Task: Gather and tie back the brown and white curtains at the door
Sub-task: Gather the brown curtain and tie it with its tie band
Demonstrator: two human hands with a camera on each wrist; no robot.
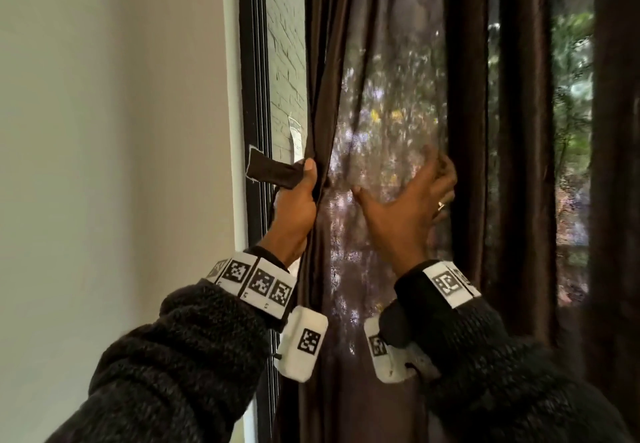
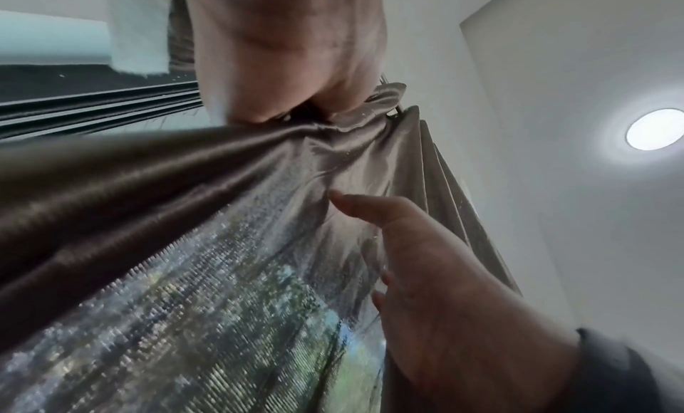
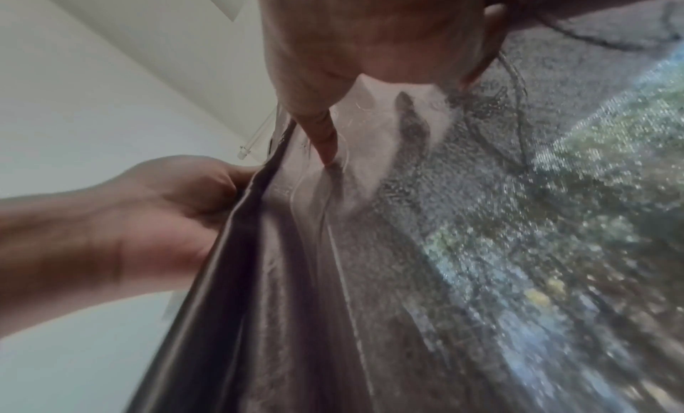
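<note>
Left hand clamps the dark brown satin curtain's edge and brown fabric tieback at nine o'clock; right hand, fingers spread, should sweep the folds leftward (sheer white curtain not discernible).

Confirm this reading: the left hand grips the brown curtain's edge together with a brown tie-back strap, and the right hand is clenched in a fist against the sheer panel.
One error: the right hand is not a fist; its fingers are spread flat against the sheer panel, as the head view shows. The left hand does grip the brown curtain's edge and the tie-back strap.
</note>
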